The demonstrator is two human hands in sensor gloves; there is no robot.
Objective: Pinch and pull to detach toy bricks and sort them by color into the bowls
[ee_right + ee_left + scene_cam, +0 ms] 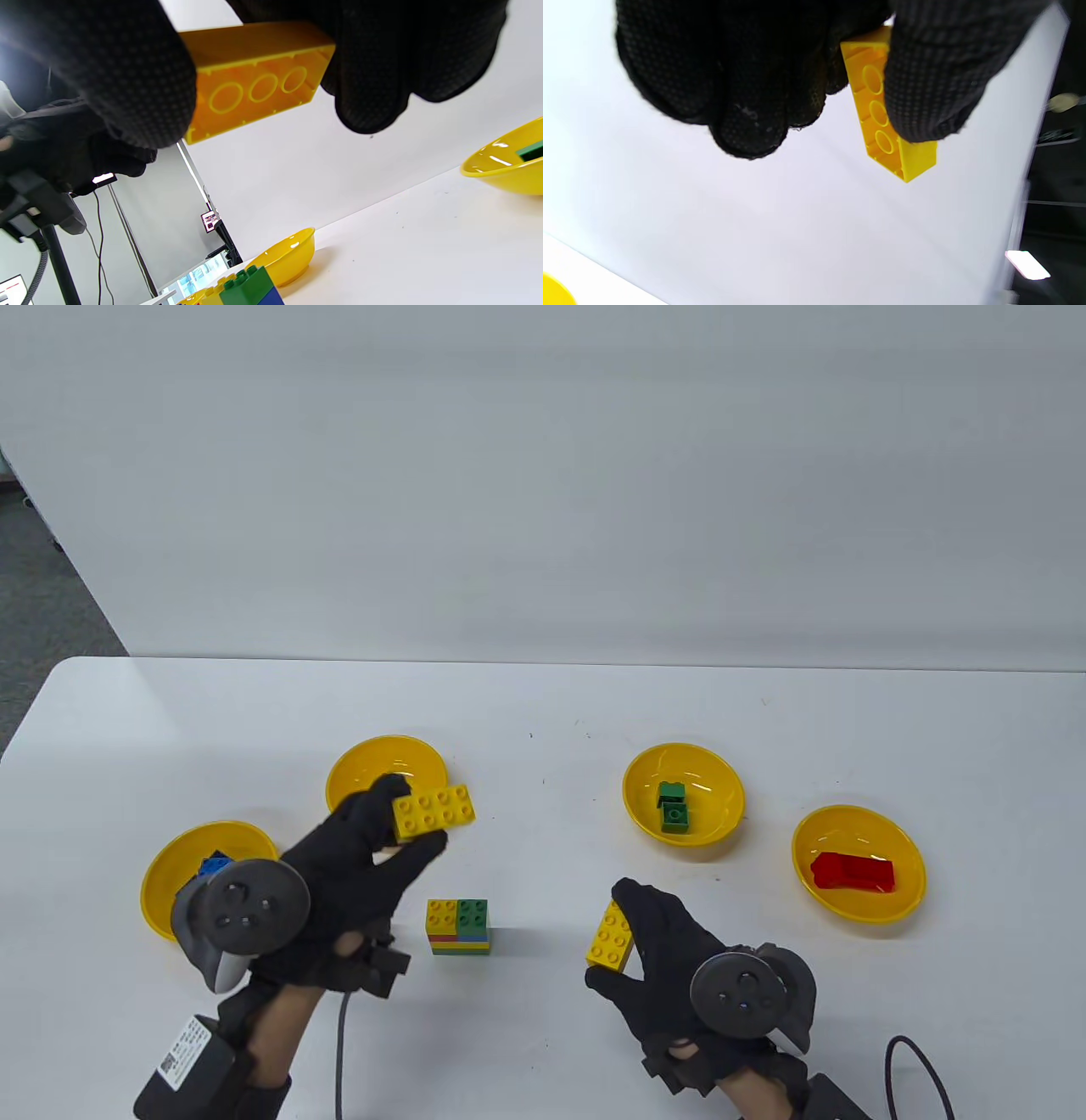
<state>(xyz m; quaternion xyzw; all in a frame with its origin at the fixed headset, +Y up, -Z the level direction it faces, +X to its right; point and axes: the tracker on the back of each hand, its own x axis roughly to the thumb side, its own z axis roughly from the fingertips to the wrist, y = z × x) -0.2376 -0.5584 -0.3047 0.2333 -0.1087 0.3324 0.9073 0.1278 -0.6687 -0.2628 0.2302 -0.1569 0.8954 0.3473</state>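
Note:
My left hand (399,836) pinches a long yellow brick (433,811) between thumb and fingers, at the near right edge of the bare yellow bowl (371,763). In the left wrist view the same brick (888,135) shows its hollow underside. Lower right, my right hand (624,937) holds a second yellow brick (611,935) above the table; its underside (254,91) fills the right wrist view. Between the hands a small stack (458,926) of yellow, green, red and blue bricks stands on the table.
Other yellow bowls hold a blue brick (214,865) at far left, green bricks (674,806) at centre right and a red brick (853,871) at far right. A cable (916,1060) lies near the front right edge.

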